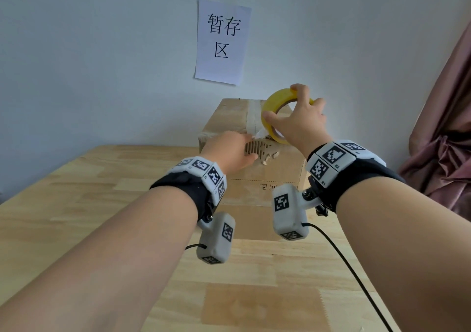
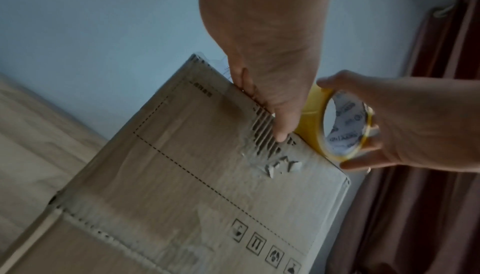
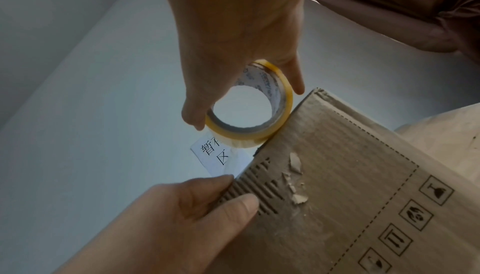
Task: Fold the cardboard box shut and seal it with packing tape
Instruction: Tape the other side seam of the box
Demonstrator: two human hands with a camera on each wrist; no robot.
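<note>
The brown cardboard box [image 1: 229, 120] stands shut at the back of the table, against the wall. Its front face [image 2: 182, 175] has a torn patch of bare corrugation near the top edge. My left hand [image 1: 233, 149] pinches that top front edge, fingers on top and thumb [image 3: 233, 204] on the torn patch. My right hand [image 1: 300, 122] grips a yellow roll of packing tape [image 1: 271, 105] just above the box's top, right of centre. The roll [image 3: 233, 134] touches the top edge, and a clear strip runs from it toward my left fingers.
The wooden table [image 1: 102, 204] stretches toward me in front of the box. A white paper sign [image 1: 221, 41] hangs on the wall above it. A pink curtain [image 1: 446, 128] hangs at the right. A black cable [image 1: 344, 263] trails from my right wrist.
</note>
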